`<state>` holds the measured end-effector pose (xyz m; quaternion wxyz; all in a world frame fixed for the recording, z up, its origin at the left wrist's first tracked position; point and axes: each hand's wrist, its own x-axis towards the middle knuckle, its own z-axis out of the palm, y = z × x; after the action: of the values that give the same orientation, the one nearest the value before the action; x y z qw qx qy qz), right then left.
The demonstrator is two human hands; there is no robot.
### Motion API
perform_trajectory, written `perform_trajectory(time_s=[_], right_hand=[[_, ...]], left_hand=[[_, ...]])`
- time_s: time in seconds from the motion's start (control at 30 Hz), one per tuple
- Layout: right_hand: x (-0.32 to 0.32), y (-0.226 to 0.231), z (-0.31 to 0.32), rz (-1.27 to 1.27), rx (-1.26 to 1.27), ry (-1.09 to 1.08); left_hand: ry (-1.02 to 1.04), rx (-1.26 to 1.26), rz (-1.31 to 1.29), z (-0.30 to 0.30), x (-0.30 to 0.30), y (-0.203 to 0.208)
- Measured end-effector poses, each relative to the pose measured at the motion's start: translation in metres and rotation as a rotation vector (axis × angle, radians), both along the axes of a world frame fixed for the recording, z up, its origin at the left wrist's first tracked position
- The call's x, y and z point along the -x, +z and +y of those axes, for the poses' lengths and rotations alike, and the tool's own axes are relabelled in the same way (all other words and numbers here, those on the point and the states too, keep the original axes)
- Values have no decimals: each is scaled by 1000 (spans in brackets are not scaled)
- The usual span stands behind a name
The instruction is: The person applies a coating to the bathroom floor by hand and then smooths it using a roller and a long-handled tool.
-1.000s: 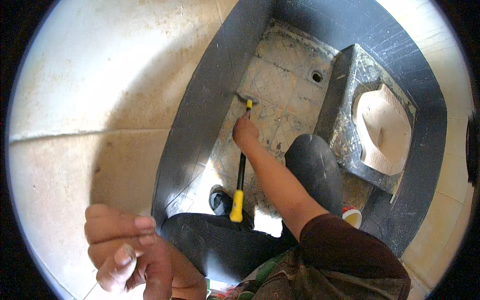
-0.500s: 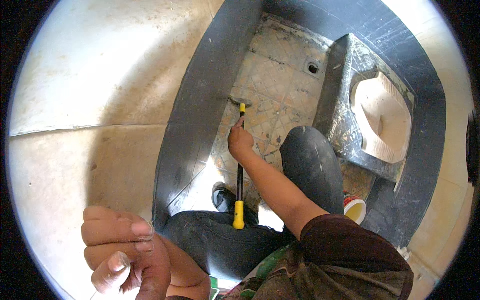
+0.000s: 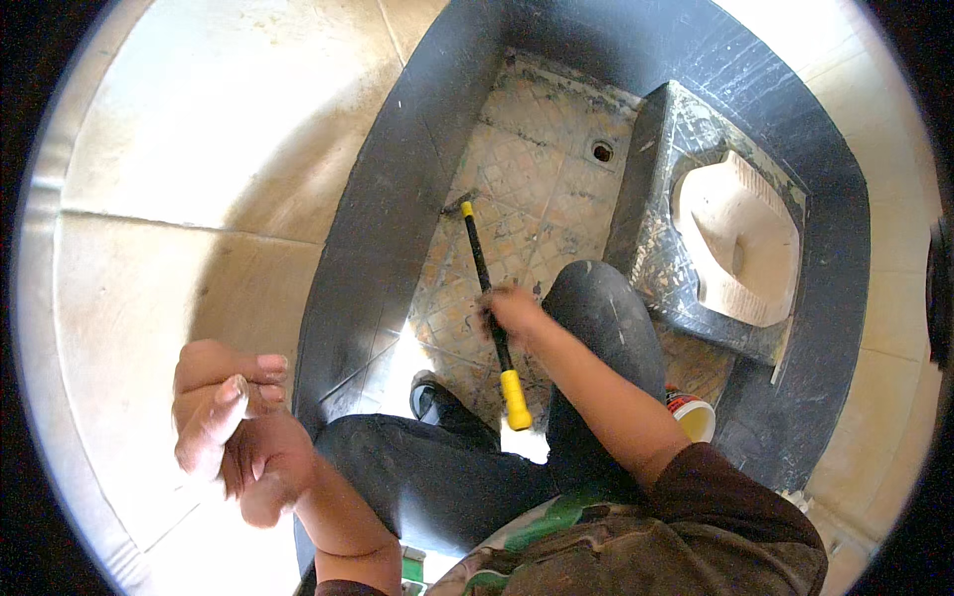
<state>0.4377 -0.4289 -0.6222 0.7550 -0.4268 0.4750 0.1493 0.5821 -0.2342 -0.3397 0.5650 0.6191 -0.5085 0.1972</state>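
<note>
My right hand (image 3: pixel 512 313) is wrapped round the black shaft of a long-handled scraper (image 3: pixel 477 248) with yellow ends. Its narrow head rests on the patterned floor tiles (image 3: pixel 517 179) beside the dark left wall, and the thick yellow grip end (image 3: pixel 515 402) points back toward my legs. The fingers on the shaft are slightly blurred. My left hand (image 3: pixel 243 432) hangs in the air at lower left, nearest the low wall. Its fingers are loosely bent and apart from the thumb, with nothing seen in them.
A squat toilet pan (image 3: pixel 740 243) is set in a raised dark-tiled platform (image 3: pixel 656 189) on the right. A drain hole (image 3: pixel 602 151) lies at the far floor. A small bucket (image 3: pixel 693 417) stands beside my right knee. Dark low walls (image 3: pixel 383 199) enclose the floor, which has dark stains.
My right hand has come back along the shaft toward me. The scraper has tilted, its grip end swinging right. My left hand has turned and its fingers have loosened.
</note>
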Motion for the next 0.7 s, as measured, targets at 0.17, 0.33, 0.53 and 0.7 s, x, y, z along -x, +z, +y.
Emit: perform_trajectory(time_s=[0.17, 0.33, 0.53, 0.7], right_hand=[[68, 84, 38, 51, -262, -226], [100, 119, -55, -161, -248, -242], [72, 232, -136, -206, -49, -266], [72, 155, -194, -110, 860, 41]], left_hand=[[48, 87, 34, 0, 1, 3], [-28, 115, 65, -15, -1, 4], [-110, 133, 217, -68, 3, -5], [-49, -252, 447, -124, -6, -57]])
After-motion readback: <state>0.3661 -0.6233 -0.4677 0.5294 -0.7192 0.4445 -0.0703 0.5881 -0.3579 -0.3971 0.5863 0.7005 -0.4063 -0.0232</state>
